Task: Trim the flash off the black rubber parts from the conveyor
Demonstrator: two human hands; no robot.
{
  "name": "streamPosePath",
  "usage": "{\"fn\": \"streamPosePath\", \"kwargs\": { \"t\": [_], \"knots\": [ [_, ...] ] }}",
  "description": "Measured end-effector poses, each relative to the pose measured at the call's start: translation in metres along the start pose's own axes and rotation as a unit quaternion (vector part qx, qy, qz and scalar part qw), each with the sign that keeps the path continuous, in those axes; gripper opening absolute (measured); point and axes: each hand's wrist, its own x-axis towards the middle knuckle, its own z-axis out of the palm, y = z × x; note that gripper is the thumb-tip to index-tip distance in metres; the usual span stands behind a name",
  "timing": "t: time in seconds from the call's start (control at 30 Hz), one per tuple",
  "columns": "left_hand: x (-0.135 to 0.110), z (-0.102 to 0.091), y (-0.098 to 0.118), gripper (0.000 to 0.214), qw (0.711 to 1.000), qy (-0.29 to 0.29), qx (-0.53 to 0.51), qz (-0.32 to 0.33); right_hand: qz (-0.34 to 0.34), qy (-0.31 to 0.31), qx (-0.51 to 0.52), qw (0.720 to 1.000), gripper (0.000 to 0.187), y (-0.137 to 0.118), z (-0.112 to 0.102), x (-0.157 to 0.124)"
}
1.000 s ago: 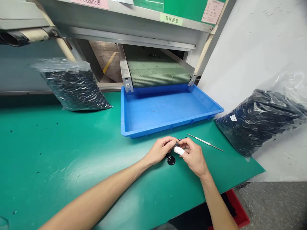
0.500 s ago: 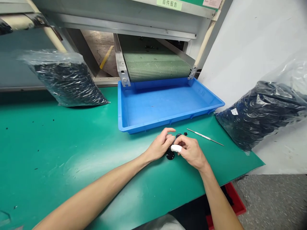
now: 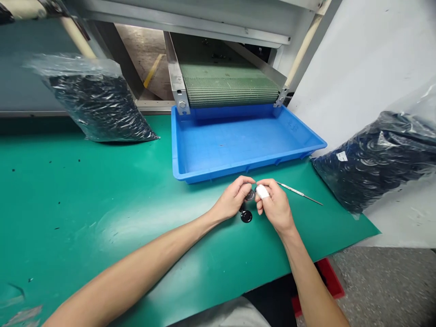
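Note:
My left hand (image 3: 233, 200) and my right hand (image 3: 275, 206) meet above the green mat (image 3: 102, 190), just in front of the blue tray (image 3: 245, 170). Both pinch a small dark round part (image 3: 250, 195) between their fingertips. The right forefinger wears a white wrap (image 3: 262, 191). A second black round part (image 3: 245, 216) lies on the mat directly below the hands. A thin metal pick (image 3: 299, 193) lies on the mat just right of my right hand.
A conveyor belt (image 3: 228, 88) ends over the tray's far side. Clear bags of black parts sit at back left (image 3: 98, 106) and at right (image 3: 378, 156). A red bin (image 3: 329, 279) stands on the floor under the table's front right edge.
The hands stay together on the small part, with fingertips shifted so the wrapped finger points up. The camera view tilted slightly downward.

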Motion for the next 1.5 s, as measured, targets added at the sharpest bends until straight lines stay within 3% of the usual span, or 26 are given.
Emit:
{"fn": "streamPosePath", "kwargs": {
  "t": [0.07, 0.13, 0.23, 0.33, 0.4, 0.47, 0.57, 0.7, 0.83, 0.93, 1.0, 1.1, 1.17, 1.23, 1.33, 1.5],
  "knots": [
    [0.003, -0.002, 0.000, 0.031, 0.998, 0.040, -0.055, -0.012, -0.018, 0.015, -0.079, 0.997, 0.017, -0.002, -0.005, -0.007],
    [0.005, -0.004, 0.000, 0.033, 0.991, 0.068, -0.116, -0.018, -0.044, -0.040, -0.187, 0.981, 0.024, -0.005, -0.008, -0.019],
    [0.007, -0.007, 0.001, 0.037, 0.979, 0.077, -0.186, -0.036, -0.070, -0.120, -0.328, 0.935, 0.039, -0.011, -0.005, -0.038],
    [0.008, -0.009, 0.004, 0.040, 0.967, 0.070, -0.239, -0.054, -0.075, -0.144, -0.428, 0.889, 0.035, -0.016, 0.001, -0.047],
    [0.008, -0.011, 0.006, 0.039, 0.957, 0.069, -0.275, -0.065, -0.069, -0.155, -0.432, 0.886, 0.029, -0.017, 0.002, -0.048],
    [0.008, -0.013, 0.008, 0.038, 0.946, 0.062, -0.305, -0.086, -0.066, -0.157, -0.385, 0.907, 0.023, -0.015, -0.002, -0.048],
    [0.009, -0.015, 0.010, 0.036, 0.939, 0.021, -0.326, -0.107, -0.117, -0.092, -0.332, 0.932, 0.019, -0.008, -0.010, -0.049],
    [0.008, -0.014, 0.009, 0.032, 0.945, -0.050, -0.306, -0.101, -0.283, 0.045, -0.363, 0.887, 0.021, 0.002, -0.015, -0.045],
    [0.007, -0.011, 0.006, 0.038, 0.958, -0.113, -0.236, -0.120, -0.326, 0.070, -0.359, 0.872, 0.021, 0.005, -0.011, -0.032],
    [0.007, -0.013, 0.006, 0.042, 0.956, -0.163, -0.203, -0.135, -0.309, 0.022, -0.337, 0.889, 0.025, 0.003, -0.009, -0.022],
    [0.008, -0.015, 0.006, 0.042, 0.953, -0.165, -0.207, -0.145, -0.263, -0.002, -0.297, 0.918, 0.027, 0.002, -0.009, -0.019],
    [0.009, -0.015, 0.006, 0.045, 0.956, -0.111, -0.230, -0.143, -0.127, 0.005, -0.164, 0.978, 0.028, 0.000, -0.008, -0.016],
    [0.009, -0.014, 0.006, 0.045, 0.964, -0.084, -0.218, -0.130, -0.036, 0.002, -0.056, 0.998, 0.024, -0.003, -0.006, -0.016],
    [0.008, -0.011, 0.006, 0.042, 0.974, -0.076, -0.184, -0.110, 0.022, -0.025, 0.034, 0.999, 0.020, -0.005, -0.003, -0.014],
    [0.005, -0.007, 0.006, 0.037, 0.984, -0.056, -0.143, -0.089, 0.053, -0.039, 0.096, 0.993, 0.018, -0.004, 0.003, -0.011],
    [0.004, -0.003, 0.007, 0.030, 0.986, -0.057, -0.134, -0.077, 0.021, -0.011, 0.039, 0.999, 0.025, 0.001, 0.011, -0.003]
  ]
}}
